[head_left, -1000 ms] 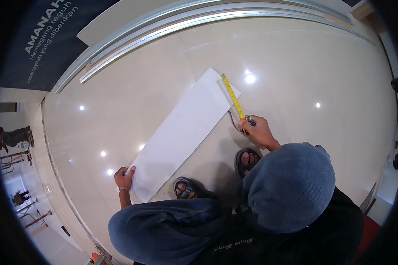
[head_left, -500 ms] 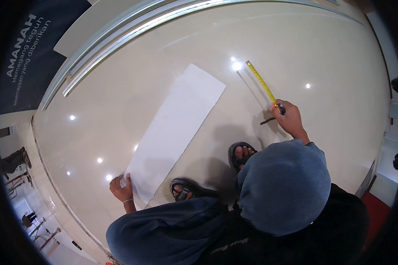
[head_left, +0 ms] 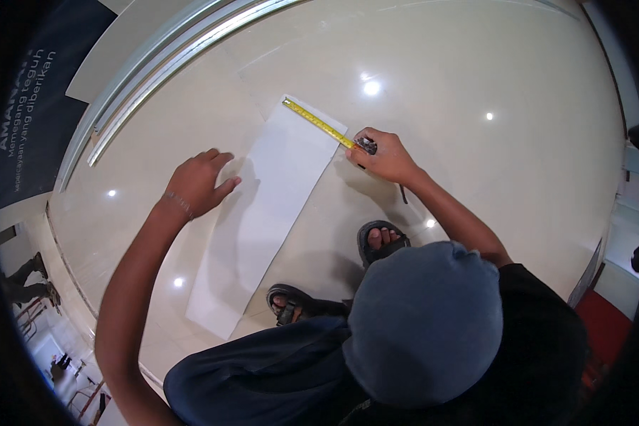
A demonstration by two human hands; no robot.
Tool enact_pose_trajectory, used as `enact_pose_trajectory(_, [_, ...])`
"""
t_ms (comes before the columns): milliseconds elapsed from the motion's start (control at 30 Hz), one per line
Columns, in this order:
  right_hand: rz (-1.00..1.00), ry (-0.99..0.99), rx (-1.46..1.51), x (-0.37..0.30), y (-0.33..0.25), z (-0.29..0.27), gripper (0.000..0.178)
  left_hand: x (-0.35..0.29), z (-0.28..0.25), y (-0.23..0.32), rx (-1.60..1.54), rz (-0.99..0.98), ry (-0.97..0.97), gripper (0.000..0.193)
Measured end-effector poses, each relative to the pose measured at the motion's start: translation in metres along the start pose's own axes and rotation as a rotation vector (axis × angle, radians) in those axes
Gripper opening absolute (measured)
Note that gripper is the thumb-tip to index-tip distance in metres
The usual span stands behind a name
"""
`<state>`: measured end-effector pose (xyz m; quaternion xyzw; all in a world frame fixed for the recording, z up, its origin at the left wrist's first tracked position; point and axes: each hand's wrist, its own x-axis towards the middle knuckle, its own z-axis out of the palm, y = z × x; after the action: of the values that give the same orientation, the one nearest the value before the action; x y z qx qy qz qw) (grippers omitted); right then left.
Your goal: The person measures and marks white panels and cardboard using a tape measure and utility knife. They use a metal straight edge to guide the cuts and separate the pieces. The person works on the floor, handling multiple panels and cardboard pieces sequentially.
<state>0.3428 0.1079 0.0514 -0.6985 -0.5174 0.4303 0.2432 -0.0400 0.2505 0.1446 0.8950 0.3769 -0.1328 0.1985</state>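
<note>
This looks like a commercial interior being fitted out. Metal strips lie on the glossy floor by a dark lettered panel. Pipe frames stand at far left.

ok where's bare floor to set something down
Bare floor lies right of the right hand with its tape measure, and between the metal profiles and the far end of the white sheet. Crowded: around the sandals, near the knees.

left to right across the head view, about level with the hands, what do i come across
dark lettered panel, metal strips, left hand, white board, right hand holding the tape measure, whose yellow blade reaches back left over the board
</note>
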Motion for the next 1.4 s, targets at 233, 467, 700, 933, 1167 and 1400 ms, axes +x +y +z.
enact_pose_trajectory(233, [0.115, -0.065, -0.004, 0.008, 0.0, -0.005, 0.047, 0.143, 0.078, 0.029, -0.268, -0.35, 0.294, 0.053])
enact_pose_trajectory(467, [0.098, -0.018, -0.062, 0.015, 0.003, 0.0, 0.053, 0.156, 0.14, 0.073, -0.569, -0.585, 0.836, 0.039])
enact_pose_trajectory(700, [0.191, -0.033, -0.006, 0.009, 0.002, -0.003, 0.046, 0.154, 0.143, 0.108, -0.551, -0.689, 0.818, 0.032])
enact_pose_trajectory(933, [0.017, 0.122, -0.05, -0.008, 0.01, 0.009, 0.043, 0.157, 0.141, 0.106, -0.536, -0.696, 0.774, 0.034])
enact_pose_trajectory(1167, [0.085, 0.075, -0.013, -0.007, 0.014, 0.008, 0.045, 0.158, 0.138, 0.105, -0.44, -0.527, 0.783, 0.05])
enact_pose_trajectory(1400, [0.081, 0.13, -0.127, -0.011, 0.004, 0.008, 0.044, 0.158, 0.132, 0.093, -0.406, -0.368, 0.768, 0.043])
